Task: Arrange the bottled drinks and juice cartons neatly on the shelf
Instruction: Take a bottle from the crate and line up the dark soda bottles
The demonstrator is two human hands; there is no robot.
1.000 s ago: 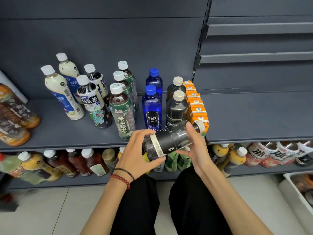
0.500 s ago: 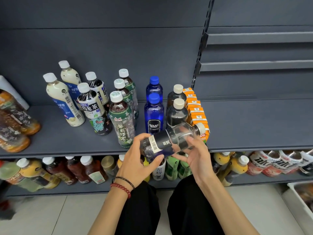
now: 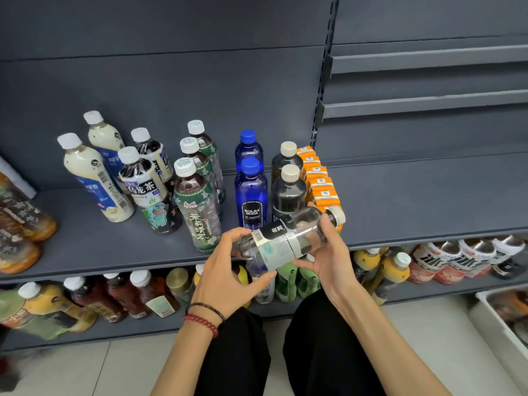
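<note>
Clear bottle [image 3: 285, 238] lying sideways in both my hands, cap pointing right, over the front edge of the shelf [image 3: 400, 201]. Left hand [image 3: 228, 270] fingers curled round its base end; right hand [image 3: 328, 258] fingers wrapped round the neck end. It sits just in front of the dark bottles [image 3: 288, 192], between the BOLSA SODA bottles [image 3: 251, 192] and the orange juice cartons [image 3: 320, 181].

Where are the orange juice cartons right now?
In the head view, the orange juice cartons stand in a front-to-back row on the grey shelf, centre-right, just right of the two dark beige-capped bottles.
</note>
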